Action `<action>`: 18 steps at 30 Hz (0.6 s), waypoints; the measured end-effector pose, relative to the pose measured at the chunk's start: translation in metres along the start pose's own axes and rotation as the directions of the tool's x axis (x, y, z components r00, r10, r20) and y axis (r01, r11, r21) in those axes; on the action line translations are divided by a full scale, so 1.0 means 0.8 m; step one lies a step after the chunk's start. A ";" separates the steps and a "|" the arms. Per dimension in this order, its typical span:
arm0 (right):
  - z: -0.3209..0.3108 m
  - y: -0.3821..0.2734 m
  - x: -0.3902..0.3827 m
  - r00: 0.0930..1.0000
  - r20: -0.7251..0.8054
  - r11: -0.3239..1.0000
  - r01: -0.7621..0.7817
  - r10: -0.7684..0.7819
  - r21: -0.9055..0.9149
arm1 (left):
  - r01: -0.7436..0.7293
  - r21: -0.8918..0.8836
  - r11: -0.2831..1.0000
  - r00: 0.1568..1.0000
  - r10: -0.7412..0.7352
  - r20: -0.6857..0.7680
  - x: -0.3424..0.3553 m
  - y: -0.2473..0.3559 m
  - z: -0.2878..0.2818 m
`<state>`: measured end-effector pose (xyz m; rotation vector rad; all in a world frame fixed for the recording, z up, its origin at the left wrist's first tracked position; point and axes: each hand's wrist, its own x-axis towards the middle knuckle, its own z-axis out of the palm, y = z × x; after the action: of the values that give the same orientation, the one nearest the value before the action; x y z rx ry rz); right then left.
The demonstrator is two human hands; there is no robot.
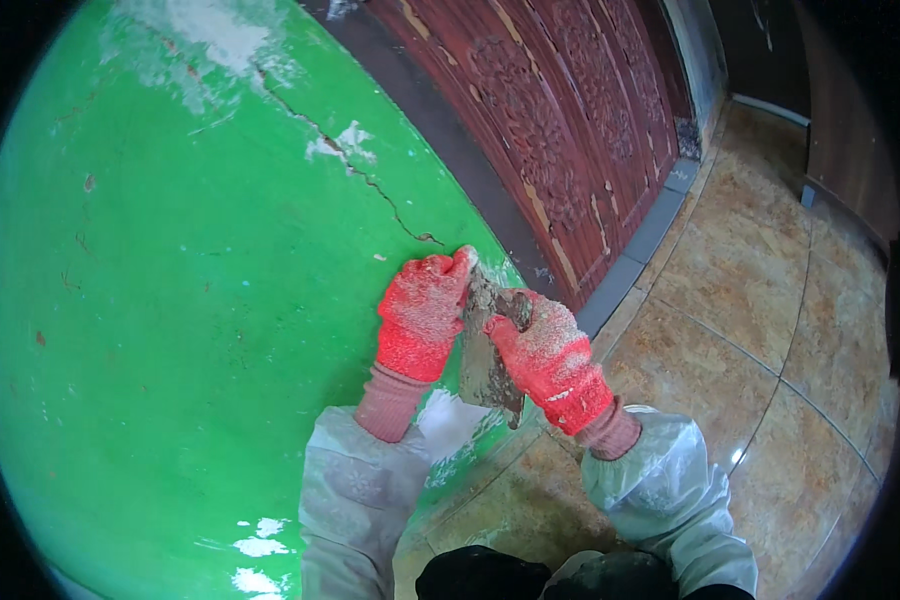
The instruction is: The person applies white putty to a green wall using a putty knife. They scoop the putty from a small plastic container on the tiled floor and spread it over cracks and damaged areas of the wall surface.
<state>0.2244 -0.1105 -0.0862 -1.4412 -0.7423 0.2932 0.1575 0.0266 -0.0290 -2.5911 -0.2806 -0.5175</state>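
Observation:
My left hand point(420, 315), in a dusty red glove, is closed against the green wall point(170, 300) near the lower end of a jagged crack point(370, 185). Its whitened fingertips touch the upper end of a mud-caked trowel point(485, 370) at the wall's edge; whether they grip it or something else is unclear. Just to the right, my right hand point(545, 355), gloved alike, is closed on the trowel, whose blade points down between both hands. Pale patches of filler point(450, 425) mark the wall below them and around the crack's upper end.
A carved dark-red door point(580, 120) with peeling finish stands beside the wall's edge, in a dark frame above a grey sill point(635, 245). Tan floor tiles point(730, 300) extend to the right toward a brown wooden panel point(850, 120). Dark shapes, likely my legs, show at the bottom.

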 end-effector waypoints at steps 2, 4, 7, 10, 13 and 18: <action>-0.006 0.007 -0.006 0.994 -0.012 0.984 -0.103 0.106 0.142 | 0.008 0.030 1.000 0.999 -0.006 -0.052 -0.001 0.001 -0.002; -0.006 0.017 -0.011 0.993 -0.027 0.983 -0.109 0.114 0.148 | -0.015 0.020 1.000 0.999 0.016 -0.035 -0.002 -0.001 -0.003; 0.011 0.033 -0.014 0.992 -0.129 0.987 0.009 0.012 0.162 | -0.008 -0.013 1.000 0.999 0.008 -0.037 -0.006 0.000 -0.001; 0.035 0.042 -0.013 0.963 -0.235 0.975 0.167 -0.130 0.145 | 0.046 -0.062 0.997 0.995 -0.051 -0.084 -0.006 0.002 0.000; 0.055 0.041 -0.014 0.977 -0.191 0.976 0.128 -0.094 0.174 | 0.085 -0.105 0.991 0.989 -0.097 -0.113 -0.003 0.002 -0.001; 0.074 0.039 -0.013 0.952 -0.248 0.962 0.223 -0.181 0.155 | 0.146 0.027 0.989 0.983 -0.142 -0.117 -0.001 -0.002 -0.004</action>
<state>0.1879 -0.0659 -0.1211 -1.1909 -0.6485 0.0296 0.1553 0.0261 -0.0261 -2.5077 -0.4364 -0.7030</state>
